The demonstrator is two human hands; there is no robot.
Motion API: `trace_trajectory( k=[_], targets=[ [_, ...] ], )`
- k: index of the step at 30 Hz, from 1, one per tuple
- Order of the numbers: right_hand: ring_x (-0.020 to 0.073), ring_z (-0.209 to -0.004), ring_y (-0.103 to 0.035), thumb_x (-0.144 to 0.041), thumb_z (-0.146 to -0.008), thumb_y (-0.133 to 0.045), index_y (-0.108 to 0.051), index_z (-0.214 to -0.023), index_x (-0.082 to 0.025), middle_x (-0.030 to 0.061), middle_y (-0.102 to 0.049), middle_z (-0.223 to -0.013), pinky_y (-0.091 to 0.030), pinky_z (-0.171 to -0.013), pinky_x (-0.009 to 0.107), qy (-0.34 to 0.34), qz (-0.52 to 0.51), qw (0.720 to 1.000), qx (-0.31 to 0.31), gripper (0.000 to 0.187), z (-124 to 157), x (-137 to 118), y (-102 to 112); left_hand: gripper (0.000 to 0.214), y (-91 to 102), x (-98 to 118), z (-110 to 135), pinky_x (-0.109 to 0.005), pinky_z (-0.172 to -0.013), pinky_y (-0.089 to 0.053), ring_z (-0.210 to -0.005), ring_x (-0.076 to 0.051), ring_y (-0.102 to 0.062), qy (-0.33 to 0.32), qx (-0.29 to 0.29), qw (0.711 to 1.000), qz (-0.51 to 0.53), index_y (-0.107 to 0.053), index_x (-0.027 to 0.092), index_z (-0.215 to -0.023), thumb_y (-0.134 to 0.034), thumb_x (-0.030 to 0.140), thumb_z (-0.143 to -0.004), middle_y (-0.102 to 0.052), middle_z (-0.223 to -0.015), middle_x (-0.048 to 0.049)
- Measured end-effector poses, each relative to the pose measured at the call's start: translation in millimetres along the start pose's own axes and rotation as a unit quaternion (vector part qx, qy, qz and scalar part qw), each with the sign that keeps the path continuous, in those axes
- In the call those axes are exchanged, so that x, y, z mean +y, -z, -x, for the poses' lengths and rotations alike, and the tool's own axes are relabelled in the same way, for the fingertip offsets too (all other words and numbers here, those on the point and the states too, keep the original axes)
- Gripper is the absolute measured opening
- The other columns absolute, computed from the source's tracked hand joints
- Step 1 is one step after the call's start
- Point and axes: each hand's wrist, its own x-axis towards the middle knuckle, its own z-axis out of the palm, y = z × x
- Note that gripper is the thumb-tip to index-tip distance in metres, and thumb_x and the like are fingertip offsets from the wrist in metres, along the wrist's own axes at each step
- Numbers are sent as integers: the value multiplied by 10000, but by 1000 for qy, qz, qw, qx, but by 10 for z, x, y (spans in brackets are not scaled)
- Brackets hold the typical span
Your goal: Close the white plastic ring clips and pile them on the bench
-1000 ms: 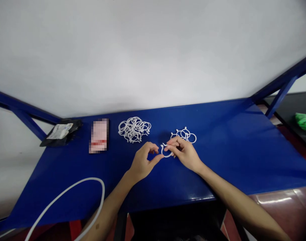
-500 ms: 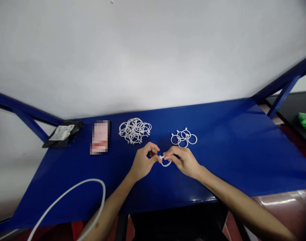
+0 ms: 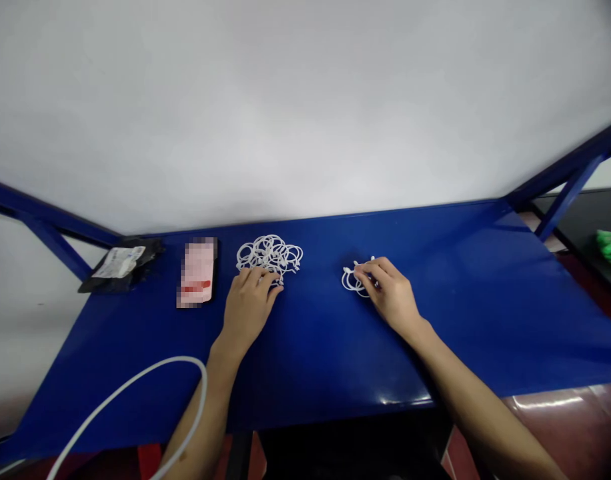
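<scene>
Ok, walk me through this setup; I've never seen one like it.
There is no machine here: a person works bare-handed, and a camera worn on the head looks forward and down. On the blue table lies a larger pile of white rings, with a smaller group of white rings to its right. The left hand is at the pile's near edge; the right hand is at the smaller group. Whether either grips anything is hard to tell. Further left lie an apparent smartphone, pixelated, and a black plastic bag.
</scene>
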Motion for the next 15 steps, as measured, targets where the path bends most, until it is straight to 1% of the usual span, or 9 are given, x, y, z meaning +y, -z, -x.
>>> trace_trajectory(
  k=[3, 6, 8, 11, 13, 15],
  targets=[
    [238, -901, -654, -326, -1008, -542, -698, -1124, -195, 107, -690, -1012, -569, -761, 383, -17, 93, 996, 0, 234, -31, 111, 39, 152, 15, -50, 0, -413, -770, -449, -913, -290, -546, 4, -26, 999, -42, -716, 187, -1038, -653, 255, -916, -651, -967, -99],
    [272, -930, -598, -352, -998, -557, -682, -1187, -191, 122, -673, -1006, -554, -798, 434, -10, 142, 990, 20, 279, -39, 107, 49, 132, 23, -21, -2, -404, -765, -436, -907, -283, -532, -3, -35, 998, -51, -725, 206, -1017, -648, 252, -920, -640, -978, -94],
    [274, -922, -574, -344, -993, -565, -682, -1182, -185, 126, -661, -1020, -550, -801, 442, -1, 143, 989, 34, 273, -37, 71, 40, 117, 19, 3, -3, -398, -759, -429, -913, -281, -531, -14, -45, 998, -52, -727, 209, -997, -647, 246, -920, -636, -987, -94],
    [273, -927, -561, -309, -984, -579, -688, -1162, -198, 122, -657, -1032, -546, -810, 446, 18, 119, 992, 34, 236, -20, 12, 4, 114, 8, 36, -1, -397, -760, -430, -919, -276, -535, -26, -42, 998, -38, -723, 201, -976, -623, 224, -928, -637, -993, -99],
    [273, -946, -567, -287, -982, -580, -690, -1156, -210, 118, -664, -1041, -542, -835, 457, 30, 95, 995, 22, 220, 2, -29, -31, 118, 19, 76, -2, -401, -780, -440, -926, -269, -539, -29, -25, 999, -13, -715, 196, -980, -611, 219, -928, -639, -992, -97],
    [270, -974, -580, -278, -985, -572, -685, -1160, -217, 112, -670, -1052, -536, -867, 465, 46, 62, 997, 1, 218, 31, -85, -68, 111, 56, 138, -5, -404, -828, -456, -943, -255, -544, -33, -11, 999, 34, -701, 200, -986, -613, 222, -922, -634, -990, -81]
  ],
)
